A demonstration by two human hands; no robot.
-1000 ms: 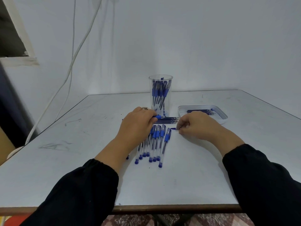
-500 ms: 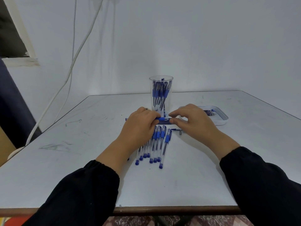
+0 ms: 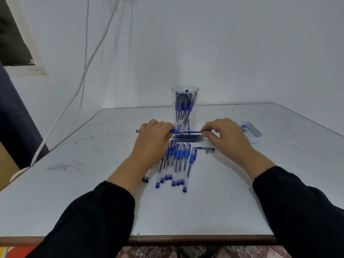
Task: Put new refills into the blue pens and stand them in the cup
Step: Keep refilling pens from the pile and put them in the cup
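Broadly, a pale surface (image 3: 104, 185) filling the lower two thirds of the frame, its near edge a brown strip along the bottom, its far edge meeting a white wall at mid-height, its left edge slanting toward the lower left. Wide bare stretches at the left, the near middle and the far right. White cables (image 3: 81, 79) hanging down the wall at the upper left and dropping past the left edge.

Two black sleeves reaching in from the bottom corners. Left hand (image 3: 152, 142) at centre, fingers curled round a blue pen (image 3: 175, 131) held crosswise, its blue end cap sticking out on the left side of the hand. Right hand (image 3: 227, 136) right of centre, thumb and forefinger pinching the right end of a thin dark refill (image 3: 191, 132) that runs into the pen's grip end.

Clear cup (image 3: 185, 108) standing upright just behind the gap between the hands, holding several blue pens point down. White tray (image 3: 257, 135) at the right, partly hidden behind the right hand, with some blue bits in it, too small to name.

Row of blue pens (image 3: 178, 164) lying side by side just below the left hand, caps toward the bottom of the frame. Bundle of loose refills (image 3: 188, 138) lying crosswise between the hands, just under the held pen. Small blue pen tip piece (image 3: 205, 148) lying just below the right hand, right of the row.
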